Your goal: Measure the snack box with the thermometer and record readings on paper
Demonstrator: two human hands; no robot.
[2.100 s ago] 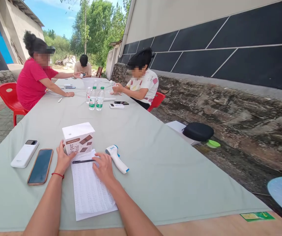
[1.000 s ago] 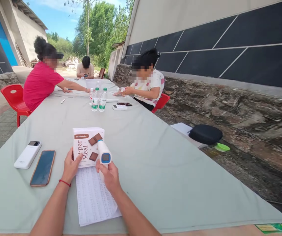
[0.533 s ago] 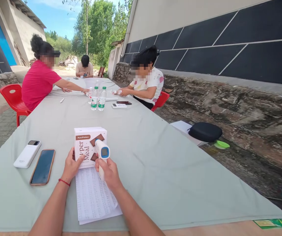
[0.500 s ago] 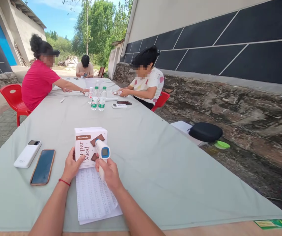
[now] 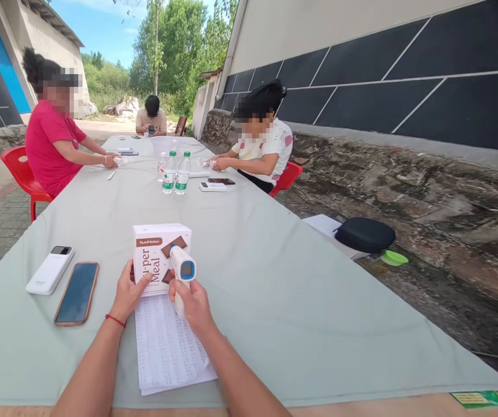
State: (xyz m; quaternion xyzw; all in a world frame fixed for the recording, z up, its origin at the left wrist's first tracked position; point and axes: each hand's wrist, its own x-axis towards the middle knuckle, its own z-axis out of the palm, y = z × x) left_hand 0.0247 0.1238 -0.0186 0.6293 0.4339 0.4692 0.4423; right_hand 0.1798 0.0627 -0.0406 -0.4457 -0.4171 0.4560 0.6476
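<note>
My left hand [image 5: 129, 291] grips the lower left side of a white and brown box [image 5: 146, 231], thumb across its front, holding it upright. In my right hand [image 5: 195, 302] is a white infrared thermometer [image 5: 181, 255] shaped like a pistol, its fingers wrapped round the handle. The thermometer's front end points at the box's printed face, and its small blue-rimmed screen faces me. Whether its tip touches the box I cannot tell. Under both hands, printed sheets of paper [image 5: 166, 353] lie on the grey-green tablecloth [image 5: 283, 301].
A phone [image 5: 76, 293] and a white power bank [image 5: 50, 270] lie to the left. Ahead stand several water bottles [image 5: 182, 174], with another power bank [image 5: 213, 186] beside them. Other people sit at both sides and the far end. A black case [image 5: 364, 234] is off the right edge.
The person in pink at the left has drawn an arm back from the bottles and leaned back. My hands, the box and the thermometer hold nearly the same position; the view shifts slightly.
</note>
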